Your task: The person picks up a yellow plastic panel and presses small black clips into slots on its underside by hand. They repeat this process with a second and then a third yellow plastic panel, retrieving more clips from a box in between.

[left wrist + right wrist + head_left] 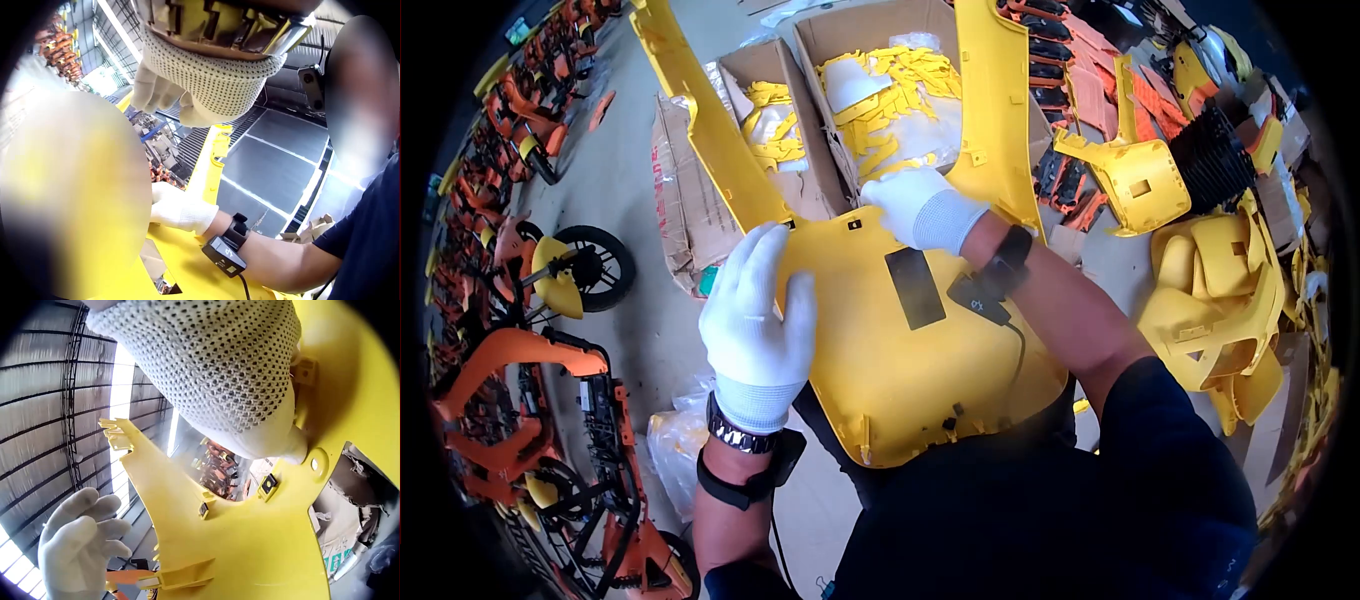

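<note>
A large yellow plastic body panel (pixel 855 340) with two long upright arms and a rectangular slot lies across the person's lap. Small black clips sit along its upper edge, one clip (pixel 269 483) showing closely in the right wrist view. The gloved right hand (pixel 925 208) grips the panel's upper edge with curled fingers, beside a round hole; the glove hides part of the fingertips. Beside the panel's left edge, the gloved left hand (pixel 758 325) is raised with fingers loosely extended and nothing held. In the right wrist view this left hand (pixel 81 544) shows its palm and fingers.
Beyond the panel stand cardboard boxes (pixel 805 60) holding small yellow parts (pixel 900 85). Yellow panels (pixel 1215 290) are piled at right. Orange vehicle frames (pixel 520 350) and a wheel (pixel 595 268) line the left. A plastic bag (pixel 680 445) lies on the floor.
</note>
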{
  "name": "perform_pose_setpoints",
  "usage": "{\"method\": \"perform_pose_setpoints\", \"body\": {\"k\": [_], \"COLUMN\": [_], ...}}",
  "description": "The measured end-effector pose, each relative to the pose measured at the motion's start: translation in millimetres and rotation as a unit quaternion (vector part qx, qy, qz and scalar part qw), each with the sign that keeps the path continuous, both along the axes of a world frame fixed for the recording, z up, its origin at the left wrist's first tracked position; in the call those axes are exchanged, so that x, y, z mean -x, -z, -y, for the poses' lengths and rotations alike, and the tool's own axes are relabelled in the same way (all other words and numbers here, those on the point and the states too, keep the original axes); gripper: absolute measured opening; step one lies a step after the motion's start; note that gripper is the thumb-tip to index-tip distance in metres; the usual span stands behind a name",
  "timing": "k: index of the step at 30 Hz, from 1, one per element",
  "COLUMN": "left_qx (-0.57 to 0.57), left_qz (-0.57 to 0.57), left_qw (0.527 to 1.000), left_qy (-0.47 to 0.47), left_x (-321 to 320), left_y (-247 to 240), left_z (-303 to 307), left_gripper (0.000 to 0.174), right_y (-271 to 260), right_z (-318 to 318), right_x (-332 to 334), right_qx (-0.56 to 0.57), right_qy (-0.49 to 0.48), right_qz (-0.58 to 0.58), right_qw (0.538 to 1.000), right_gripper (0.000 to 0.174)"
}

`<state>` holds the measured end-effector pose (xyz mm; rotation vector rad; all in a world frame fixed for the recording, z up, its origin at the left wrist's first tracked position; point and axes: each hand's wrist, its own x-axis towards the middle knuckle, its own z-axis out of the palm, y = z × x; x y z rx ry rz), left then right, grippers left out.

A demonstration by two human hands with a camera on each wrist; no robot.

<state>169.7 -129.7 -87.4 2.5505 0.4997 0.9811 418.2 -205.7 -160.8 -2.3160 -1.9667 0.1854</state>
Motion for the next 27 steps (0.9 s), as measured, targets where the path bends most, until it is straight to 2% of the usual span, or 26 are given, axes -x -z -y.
{"method": "perform_pose_setpoints", "body": {"k": [1,4,6,8,11,12,16,21,24,27], "left_qx": [-0.018,-0.04,-0.125,-0.077,-0.086,-0.056,-0.024,0.094,0.151,0.144], "left_qz": [-0.059,-0.242,-0.398,-0.489,-0.508,-0.518,-0.452,-0.397,-0.393,-0.396], "left_qw": [0.998,0.968,0.909,0.867,0.856,0.852,0.89,0.912,0.907,0.907], "left_qy": [0.028,0.046,-0.016,-0.055,-0.039,-0.049,-0.062,-0.034,-0.029,-0.026], "left_x": [-15,-66,-95,-110,-109,-108,-89,-77,-76,-70], "left_y": [-9,-4,6,10,18,21,31,36,33,40], "left_z": [0,-7,-14,-23,-31,-30,-26,-37,-41,-46], "left_gripper": [0.043,0.042,0.046,0.054,0.059,0.056,0.052,0.042,0.038,0.039], "right_y": [-13,-27,-43,-53,-48,-44,-38,-36,-38,-34], "right_z": [-1,-5,-3,0,7,10,19,21,20,16], "right_x": [5,12,19,19,25,28,34,36,41,45], "right_qx": [0.048,0.029,0.022,-0.003,-0.025,-0.033,-0.07,-0.077,-0.08,-0.079], "right_qy": [0.016,0.031,0.026,0.025,0.039,0.034,0.027,0.012,-0.002,-0.003], "right_qz": [0.003,-0.014,-0.018,-0.014,0.0,-0.011,-0.03,-0.052,-0.059,-0.05], "right_qw": [0.999,0.999,0.999,1.0,0.999,0.999,0.997,0.996,0.995,0.996], "right_gripper": [0.022,0.019,0.02,0.02,0.019,0.018,0.016,0.014,0.015,0.016]}}
